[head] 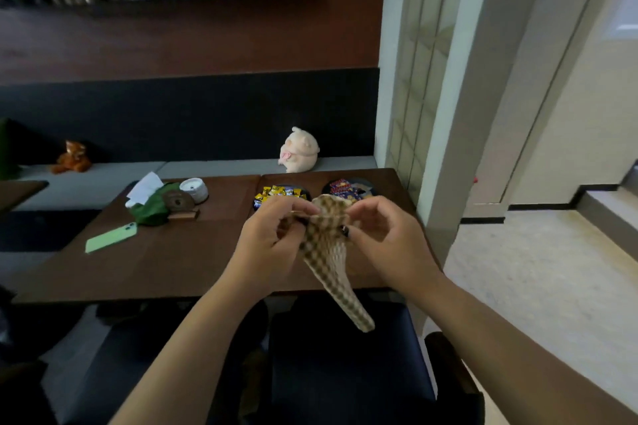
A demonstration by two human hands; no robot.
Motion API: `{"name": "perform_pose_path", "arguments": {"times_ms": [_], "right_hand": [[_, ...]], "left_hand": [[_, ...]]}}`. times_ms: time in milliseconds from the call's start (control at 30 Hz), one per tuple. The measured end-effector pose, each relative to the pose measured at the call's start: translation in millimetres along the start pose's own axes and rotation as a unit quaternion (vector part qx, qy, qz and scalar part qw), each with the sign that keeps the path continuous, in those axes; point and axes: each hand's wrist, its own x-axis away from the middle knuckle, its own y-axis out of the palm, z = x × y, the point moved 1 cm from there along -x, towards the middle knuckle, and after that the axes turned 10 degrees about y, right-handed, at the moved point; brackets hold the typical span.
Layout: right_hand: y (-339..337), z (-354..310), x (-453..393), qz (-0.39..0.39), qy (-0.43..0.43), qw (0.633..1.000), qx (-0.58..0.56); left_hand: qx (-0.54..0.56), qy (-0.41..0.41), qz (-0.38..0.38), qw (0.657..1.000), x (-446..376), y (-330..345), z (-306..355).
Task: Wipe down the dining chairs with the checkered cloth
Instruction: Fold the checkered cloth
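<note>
In the middle of the frame both hands held the checkered cloth (322, 252) above the near edge of the table (172, 262) — the left hand (267, 238) pinched its upper left part, and the right hand (386, 235) gripped its upper right part with curled fingers. The cloth hung down from them in a narrow twisted tail toward the dark chair seat (345, 366) at the bottom of the frame. The step seemed to be opening or folding the cloth before wiping; to do it well, I think the person should spread it into a flat pad, so a wide face meets the seat and not a rope. The table was dark brown wood. On it, left of centre, lay a green phone (111, 237), and behind the hands stood two trays of sweets (281, 192). In the upper part ran a grey bench (214, 167) with a pale soft toy (299, 150) — the floor at right was light stone.
</note>
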Motion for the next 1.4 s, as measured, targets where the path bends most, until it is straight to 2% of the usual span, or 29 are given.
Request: {"name": "perform_pose_path", "arguments": {"times_ms": [200,400,500,700,833,967,1033,1200,1267,1400], "right_hand": [[8,-63,94,0.059,-0.04,0.997,-0.027],[17,-118,157,0.018,-0.045,0.998,-0.047],[17,-142,172,0.002,-0.059,0.997,-0.04],[14,-191,178,0.022,-0.14,0.989,-0.032],[8,-211,181,0.002,-0.176,0.984,0.017],[-18,-221,183,0.011,-0.171,0.984,0.038],[-35,-220,185,0.032,-0.16,0.986,0.029],[-80,-204,195,0.056,-0.093,0.991,-0.079],[-97,-196,202,0.017,-0.078,0.99,-0.119],[-119,-182,219,-0.138,-0.041,0.982,-0.119]], "left_hand": [[0.017,0.024,-0.059,0.998,48,-48,67],[0.104,0.004,-0.095,0.99,89,-82,130],[0.163,-0.014,-0.077,0.984,100,-96,156],[0.305,-0.077,0.029,0.949,123,-120,169],[0.358,-0.127,-0.023,0.925,149,-96,170],[0.346,-0.166,-0.088,0.919,161,-57,177],[0.342,-0.184,-0.074,0.918,159,-40,183],[0.287,-0.174,-0.042,0.941,142,-15,190],[0.281,-0.169,-0.039,0.944,133,-12,192],[0.278,-0.127,-0.064,0.95,120,-16,199]]}}
